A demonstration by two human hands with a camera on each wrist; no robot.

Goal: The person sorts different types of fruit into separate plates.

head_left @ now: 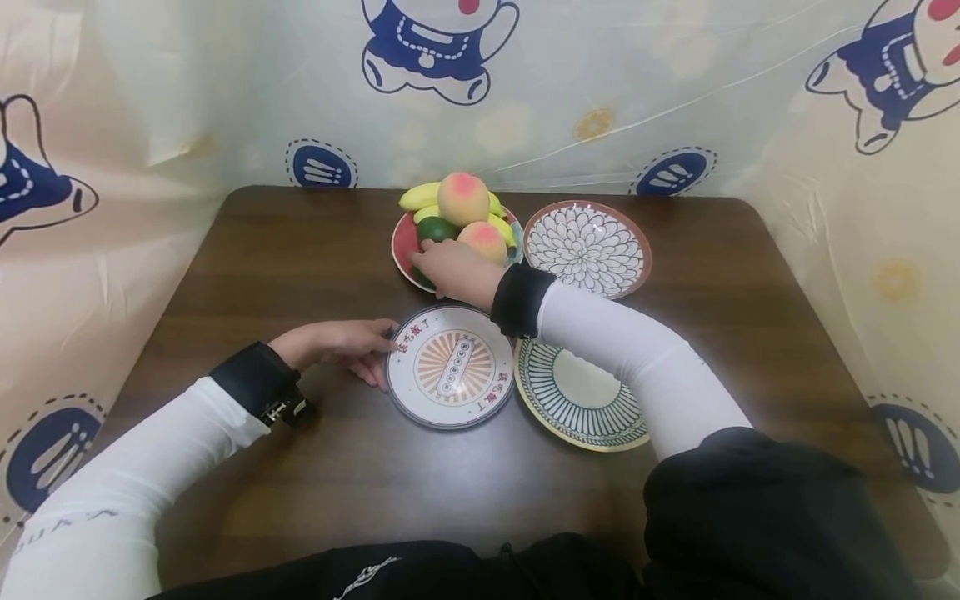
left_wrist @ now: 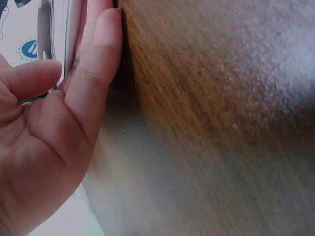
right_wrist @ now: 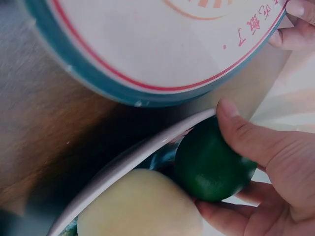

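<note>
My left hand point(head_left: 348, 346) grips the left rim of a white plate point(head_left: 420, 396) with red characters and a sunburst design; the left wrist view has its thumb and fingers point(left_wrist: 93, 64) on either side of the rim. Above the fruit plate point(head_left: 405, 242), my right hand point(head_left: 465, 273) reaches in at the near side. Its thumb and fingers hold a smooth dark green fruit point(right_wrist: 209, 164) by the plate's rim, mostly hidden from the head view. A pale peach point(right_wrist: 140, 206) lies beside that fruit.
Bananas point(head_left: 420, 197), peaches point(head_left: 462, 200) and another dark green fruit point(head_left: 437, 229) share the fruit plate. To its right sits a brown-rimmed plate point(head_left: 588, 246) with a petal pattern. A green-striped plate point(head_left: 581, 408) lies beside the white one, under my right forearm. A printed curtain point(head_left: 525, 125) surrounds the wooden table point(head_left: 315, 483).
</note>
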